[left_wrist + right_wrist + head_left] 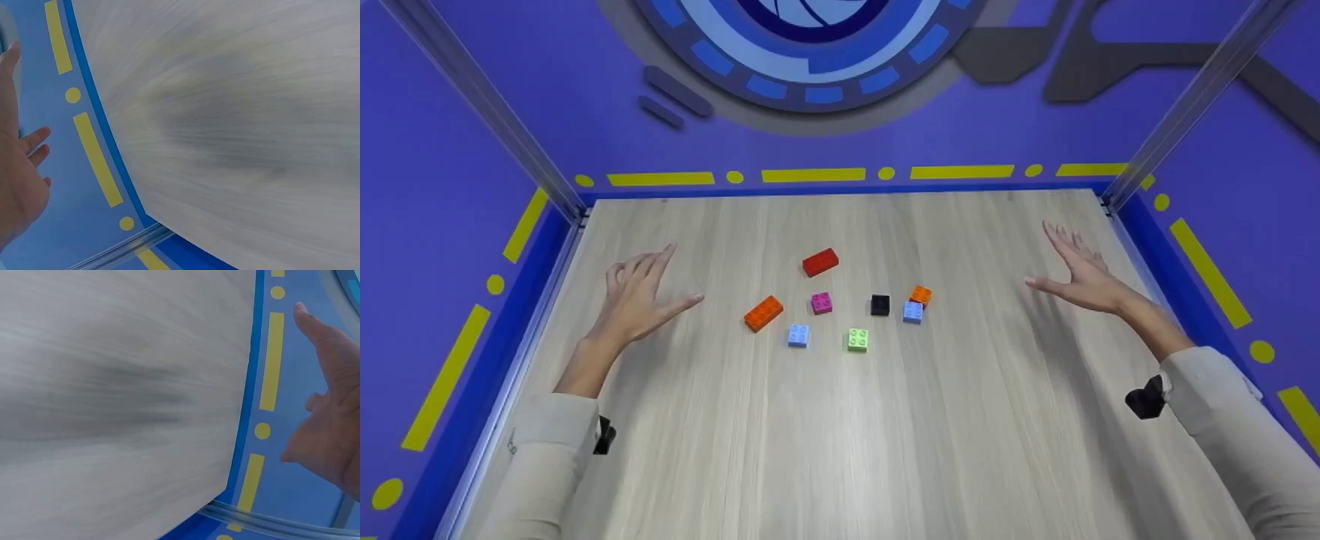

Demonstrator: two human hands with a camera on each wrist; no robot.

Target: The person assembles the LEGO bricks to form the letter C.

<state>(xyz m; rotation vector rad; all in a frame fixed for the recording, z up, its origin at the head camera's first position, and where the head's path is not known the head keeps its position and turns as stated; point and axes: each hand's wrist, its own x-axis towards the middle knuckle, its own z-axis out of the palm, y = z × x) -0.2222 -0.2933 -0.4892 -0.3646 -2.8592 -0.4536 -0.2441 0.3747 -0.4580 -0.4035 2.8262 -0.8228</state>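
Head view shows eight toy bricks [821, 303] between two hands [636, 304].

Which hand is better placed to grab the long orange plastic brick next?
The left hand, likely: it's empty and nearer the long orange brick. The right hand is empty too, but farther off, with the square black plastic brick in between.

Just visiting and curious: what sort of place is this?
Probably an indoor booth set up for tabletop activity: patterned blue walls stand on three sides of a table with toy bricks on it.
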